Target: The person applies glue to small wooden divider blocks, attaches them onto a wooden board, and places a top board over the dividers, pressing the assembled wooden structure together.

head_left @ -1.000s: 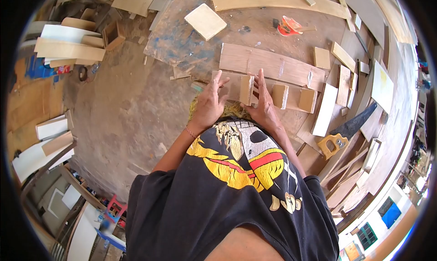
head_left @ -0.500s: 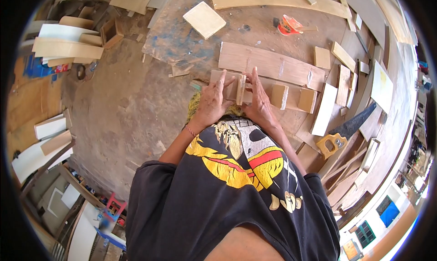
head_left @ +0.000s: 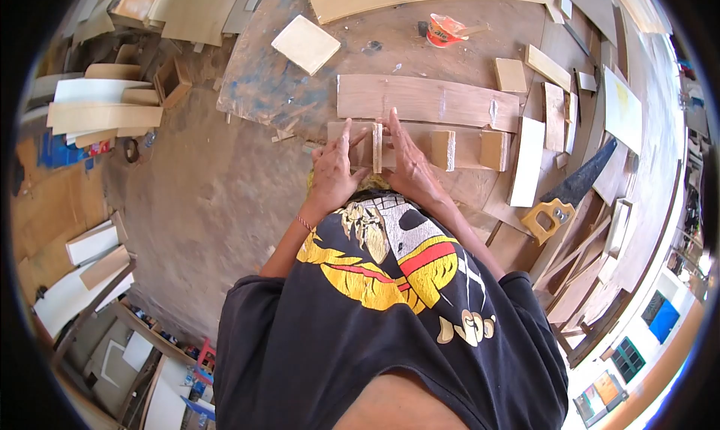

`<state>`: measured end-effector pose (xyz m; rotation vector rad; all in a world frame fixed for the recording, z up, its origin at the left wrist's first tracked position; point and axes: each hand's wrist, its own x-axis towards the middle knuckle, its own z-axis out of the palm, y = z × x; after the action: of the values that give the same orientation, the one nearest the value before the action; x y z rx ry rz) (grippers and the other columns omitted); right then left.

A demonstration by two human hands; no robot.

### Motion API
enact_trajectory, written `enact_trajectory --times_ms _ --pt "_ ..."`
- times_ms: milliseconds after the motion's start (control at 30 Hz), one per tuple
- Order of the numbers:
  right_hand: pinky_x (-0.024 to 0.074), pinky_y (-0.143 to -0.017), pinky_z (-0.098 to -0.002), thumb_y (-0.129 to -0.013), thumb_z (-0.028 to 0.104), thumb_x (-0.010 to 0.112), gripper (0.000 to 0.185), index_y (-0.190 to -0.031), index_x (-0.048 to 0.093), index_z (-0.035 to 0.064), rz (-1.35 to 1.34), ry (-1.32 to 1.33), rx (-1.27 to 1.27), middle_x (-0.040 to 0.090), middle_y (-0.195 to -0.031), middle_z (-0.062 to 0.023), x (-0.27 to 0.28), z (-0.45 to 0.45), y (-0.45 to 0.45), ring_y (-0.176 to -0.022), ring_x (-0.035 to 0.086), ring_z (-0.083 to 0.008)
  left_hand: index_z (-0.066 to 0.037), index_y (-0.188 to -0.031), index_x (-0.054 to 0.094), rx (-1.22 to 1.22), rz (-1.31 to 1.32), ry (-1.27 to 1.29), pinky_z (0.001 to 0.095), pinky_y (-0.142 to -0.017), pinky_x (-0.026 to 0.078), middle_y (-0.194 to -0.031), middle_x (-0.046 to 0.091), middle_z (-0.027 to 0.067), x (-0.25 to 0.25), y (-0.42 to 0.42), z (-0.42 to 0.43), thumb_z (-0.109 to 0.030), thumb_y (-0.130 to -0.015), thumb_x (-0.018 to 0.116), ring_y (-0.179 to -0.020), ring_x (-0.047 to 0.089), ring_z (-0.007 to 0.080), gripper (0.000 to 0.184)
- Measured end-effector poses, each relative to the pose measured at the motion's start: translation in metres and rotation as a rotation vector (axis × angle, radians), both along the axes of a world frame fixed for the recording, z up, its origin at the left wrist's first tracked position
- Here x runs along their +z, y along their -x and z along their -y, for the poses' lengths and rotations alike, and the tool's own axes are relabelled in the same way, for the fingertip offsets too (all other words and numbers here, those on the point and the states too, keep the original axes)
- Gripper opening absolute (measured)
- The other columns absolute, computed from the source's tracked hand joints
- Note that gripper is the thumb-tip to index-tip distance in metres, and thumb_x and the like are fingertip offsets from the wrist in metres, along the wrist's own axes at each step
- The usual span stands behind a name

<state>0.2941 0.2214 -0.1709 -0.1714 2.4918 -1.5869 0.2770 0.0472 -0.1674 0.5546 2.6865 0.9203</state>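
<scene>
A small wooden block point(head_left: 377, 149) stands upright on a flat wooden strip point(head_left: 415, 146) near my body. My left hand point(head_left: 335, 167) is at the block's left side and my right hand point(head_left: 409, 164) at its right, steadying it between them. Both index fingers stretch forward along the strip, while other fingers curl in towards the block; their exact contact is partly hidden. To the right on this strip stand two more blocks, one point(head_left: 443, 150) with a rough white edge and another point(head_left: 493, 150) near the end. A wider board point(head_left: 427, 100) lies just beyond.
A red cup point(head_left: 442, 31) with a stick in it stands further back, near a pale square panel point(head_left: 306, 44). On the right lie a handsaw point(head_left: 574, 190), a white strip point(head_left: 527, 162) and loose offcuts. More boards point(head_left: 105, 100) are stacked at left.
The view has shifted slightly, so the bench things appear further left. Both hands stay around the same upright block, with little change in their pose.
</scene>
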Motion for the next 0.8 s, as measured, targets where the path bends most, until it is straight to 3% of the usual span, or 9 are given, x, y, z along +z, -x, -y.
enact_trajectory --times_ms 300,333,400,500,600,700,767,800 --pt "0.0357 -0.101 -0.0397 -0.060 -0.004 0.069 0.107 -0.142 0.001 0.0024 -0.082 -0.004 -0.011 0.032 -0.135 -0.0277 -0.007 -0.003 -0.005 -0.124 0.036 -0.0406 0.000 -0.140 0.013 -0.062 -0.040 0.025 0.0416 -0.087 0.033 -0.127 0.052 -0.0033 -0.007 0.004 -0.006 -0.026 -0.063 0.078 -0.108 0.049 0.0249 0.104" --pt "0.0368 -0.100 -0.0399 -0.060 -0.002 0.072 0.108 -0.142 0.001 0.0020 -0.139 0.006 -0.006 0.031 -0.135 -0.0282 -0.011 -0.003 -0.006 -0.123 0.036 -0.0407 0.000 -0.140 0.013 -0.080 -0.055 0.024 0.0416 -0.087 0.033 -0.127 0.052 -0.0033 -0.007 0.005 -0.006 -0.026 -0.063 0.078 -0.108 0.049 0.0249 0.104" --pt "0.0378 -0.099 -0.0402 -0.060 0.000 0.074 0.110 -0.142 0.001 0.0016 -0.215 0.012 -0.023 0.031 -0.135 -0.0288 -0.016 -0.003 -0.007 -0.122 0.037 -0.0407 0.001 -0.139 0.014 -0.062 0.043 -0.003 0.0440 -0.096 0.031 -0.123 0.055 0.0074 -0.004 0.006 -0.007 -0.033 -0.061 0.080 -0.118 0.044 0.0310 0.108" --pt "0.0400 -0.097 -0.0400 -0.060 0.004 0.077 0.111 -0.142 0.002 0.0014 -0.256 -0.019 -0.077 0.034 -0.133 -0.0292 -0.016 -0.002 -0.013 -0.120 0.040 -0.0403 0.003 -0.139 0.012 -0.148 -0.053 0.058 0.0415 -0.092 0.037 -0.131 0.048 0.0030 -0.013 0.010 -0.004 -0.032 -0.059 0.081 -0.110 0.048 0.0300 0.111" --pt "0.0418 -0.096 -0.0368 -0.060 0.000 0.075 0.110 -0.142 0.002 0.0030 -0.202 -0.069 -0.121 0.036 -0.135 -0.0242 -0.015 0.001 -0.020 -0.117 0.046 -0.0348 0.003 -0.139 0.012 -0.211 -0.083 0.014 0.0412 -0.094 0.037 -0.133 0.046 0.0058 -0.013 0.016 -0.004 -0.033 -0.058 0.081 -0.113 0.047 0.0312 0.112" --pt "0.0438 -0.093 -0.0370 -0.063 0.002 0.074 0.102 -0.142 0.008 0.0021 -0.186 -0.077 -0.251 0.044 -0.129 -0.0243 -0.020 0.011 -0.034 -0.113 0.050 -0.0335 0.004 -0.139 0.011 -0.254 -0.018 0.006 0.0415 -0.096 0.037 -0.133 0.045 0.0067 -0.010 0.023 0.002 -0.034 -0.057 0.082 -0.115 0.046 0.0319 0.115" --pt "0.0457 -0.088 -0.0371 -0.066 0.003 0.072 0.085 -0.137 0.026 0.0010 -0.189 -0.139 -0.413 0.053 -0.119 -0.0220 -0.025 0.021 -0.046 -0.106 0.055 -0.0324 0.004 -0.139 0.011 -0.271 -0.043 -0.044 0.0418 -0.096 0.038 -0.133 0.045 0.0066 -0.020 0.029 0.004 -0.037 -0.057 0.081 -0.116 0.045 0.0319 0.116" --pt "0.0457 -0.088 -0.0371 -0.066 0.003 0.072 0.085 -0.137 0.026 0.0010 -0.200 -0.131 -0.412 0.053 -0.119 -0.0220 -0.041 0.009 -0.050 -0.106 0.055 -0.0324 0.005 -0.138 0.011 -0.265 -0.062 -0.081 0.0421 -0.096 0.038 -0.133 0.046 0.0064 -0.033 0.030 -0.011 -0.040 -0.057 0.081 -0.117 0.045 0.0319 0.117"
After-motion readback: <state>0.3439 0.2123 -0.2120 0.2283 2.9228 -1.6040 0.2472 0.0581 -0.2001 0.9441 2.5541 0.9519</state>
